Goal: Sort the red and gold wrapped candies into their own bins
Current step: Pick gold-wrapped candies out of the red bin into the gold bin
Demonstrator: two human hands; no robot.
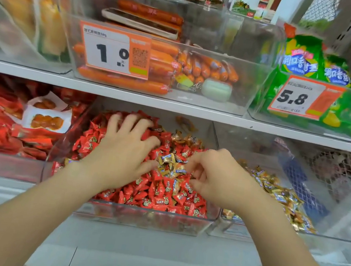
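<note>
The fingers of our left hand (121, 152) are spread apart, flat on the red candies (160, 196). Those of our right hand (218, 178) curl in against a few gold candies (170, 161) (whether they pinch one, we cannot tell). These lie on the red heap in the middle bin (145, 218), beside the right bin (338, 225) of gold ones.

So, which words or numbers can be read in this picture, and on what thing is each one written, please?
"1.0": left price tag, in front of the sausages; its small top line and QR code are blurred.
"5.8": right price tag, in front of the green bags; its small print is unreadable.
"润口香": blue label on a green bag; the remaining characters are blurred.
Red candies and gold candies: wrapper print too small to read.
</note>
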